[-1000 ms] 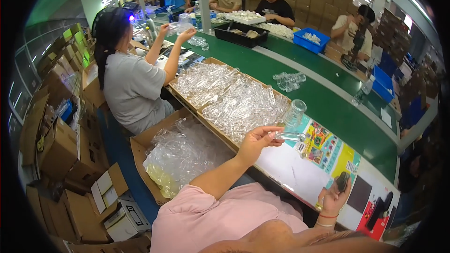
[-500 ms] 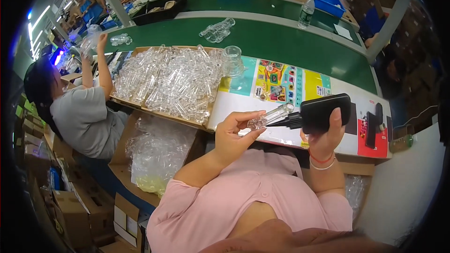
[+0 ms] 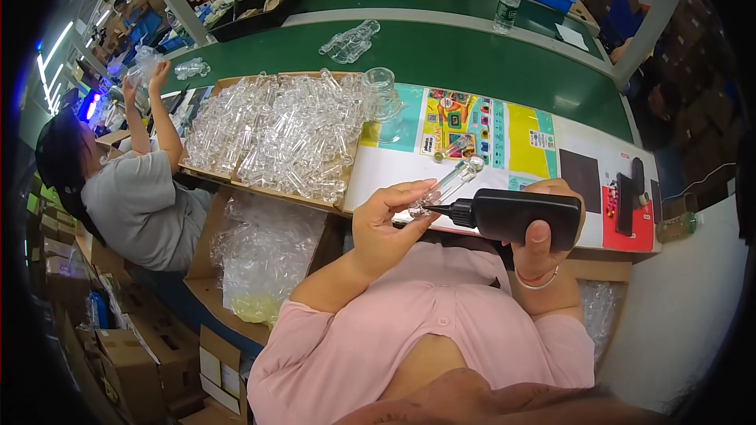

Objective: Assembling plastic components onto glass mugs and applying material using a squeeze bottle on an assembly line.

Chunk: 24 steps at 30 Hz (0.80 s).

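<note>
Between its thumb and fingers, my left hand point(image 3: 386, 224) pinches the lower end of a clear tubular piece point(image 3: 455, 182), tilted with its knobbed end up to the right. Wrapped round a black squeeze bottle point(image 3: 524, 218), my right hand point(image 3: 554, 240) holds it on its side. The bottle's thin nozzle point(image 3: 442, 209) points left, its tip at the clear piece's lower end beside my left fingers. Whether the tip touches, I cannot tell. Just beyond, a smaller clear tube point(image 3: 457, 146) lies on the printed sheet point(image 3: 472, 122).
A cardboard tray point(image 3: 276, 197) heaped with clear tubes stands left of my hands, beside a clear round vessel point(image 3: 382, 98). Clear figure-shaped pieces point(image 3: 350, 41) lie on the green belt point(image 3: 441, 55). A water bottle point(image 3: 508, 5) stands farther back. A co-worker point(image 3: 142, 201) sits at left.
My right hand has turned and brought the black bottle left and lower. Its nozzle now reaches the end of the clear piece. My left hand has shifted slightly left.
</note>
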Available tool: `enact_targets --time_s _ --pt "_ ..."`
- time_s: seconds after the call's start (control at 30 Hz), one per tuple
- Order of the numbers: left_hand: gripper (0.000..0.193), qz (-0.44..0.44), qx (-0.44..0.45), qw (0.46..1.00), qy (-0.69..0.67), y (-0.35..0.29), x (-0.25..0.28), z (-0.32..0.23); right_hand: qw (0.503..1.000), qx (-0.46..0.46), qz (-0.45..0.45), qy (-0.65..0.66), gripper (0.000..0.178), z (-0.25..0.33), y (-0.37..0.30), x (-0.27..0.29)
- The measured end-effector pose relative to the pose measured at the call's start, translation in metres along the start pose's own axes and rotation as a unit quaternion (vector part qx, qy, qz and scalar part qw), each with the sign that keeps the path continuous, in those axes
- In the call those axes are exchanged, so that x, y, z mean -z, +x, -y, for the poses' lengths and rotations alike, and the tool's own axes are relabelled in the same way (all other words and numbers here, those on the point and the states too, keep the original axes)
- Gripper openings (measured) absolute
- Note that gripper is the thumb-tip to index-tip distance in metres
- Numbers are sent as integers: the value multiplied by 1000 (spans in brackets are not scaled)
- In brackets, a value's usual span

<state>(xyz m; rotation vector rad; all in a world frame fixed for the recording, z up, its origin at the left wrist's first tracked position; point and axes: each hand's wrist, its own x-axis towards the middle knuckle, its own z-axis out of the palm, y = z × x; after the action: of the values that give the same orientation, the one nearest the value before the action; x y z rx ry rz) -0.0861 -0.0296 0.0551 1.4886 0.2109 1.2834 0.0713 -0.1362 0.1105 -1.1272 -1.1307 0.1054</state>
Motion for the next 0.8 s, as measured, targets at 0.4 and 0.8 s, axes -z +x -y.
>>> enact_targets --time_s 0.4,0.8 --pt "38 43 -10 997 68 -2 6 -3 996 35 54 59 35 -5 0 6" --pt "35 49 -71 974 209 5 4 -15 993 41 109 24 32 8 10 17"
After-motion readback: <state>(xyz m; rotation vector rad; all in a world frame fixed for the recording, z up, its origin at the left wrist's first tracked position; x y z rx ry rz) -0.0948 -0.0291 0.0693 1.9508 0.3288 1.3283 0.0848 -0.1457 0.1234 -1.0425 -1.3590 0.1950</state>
